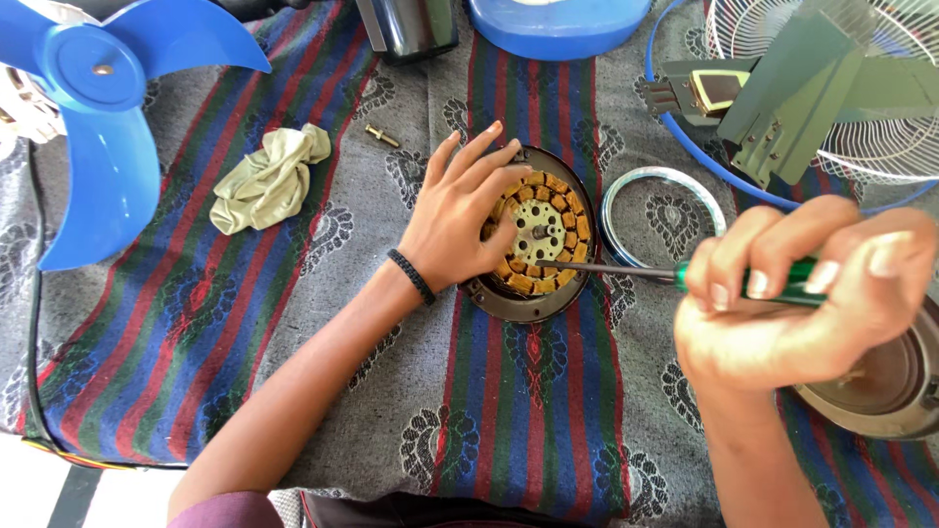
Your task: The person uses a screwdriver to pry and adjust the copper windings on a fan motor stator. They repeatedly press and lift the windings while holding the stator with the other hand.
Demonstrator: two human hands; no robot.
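Head view: a round fan motor stator (pixel 536 235), with copper-coloured windings ringed about a pale perforated core and seated in a dark metal housing, is seen at the centre of the frame on a striped woven cloth (pixel 196 323) of red, blue, green and grey. The left hand (pixel 460 220) is laid flat and open on the stator's left rim, fingers spread; nothing is gripped by it, and a black wristband is worn at the wrist. The right hand (pixel 792 303), at the right of the frame, is closed in a fist round the green handle of a screwdriver (pixel 626 271), whose thin steel shaft is pointed left, its tip resting at the windings near the core. A shiny metal ring (pixel 614 200) lies just right of the stator. A crumpled olive rag (pixel 269 176) lies at the upper left, beside a smooth blue plastic fan blade (pixel 98 117). A white wire fan guard (pixel 880 108) is seen at the upper right.
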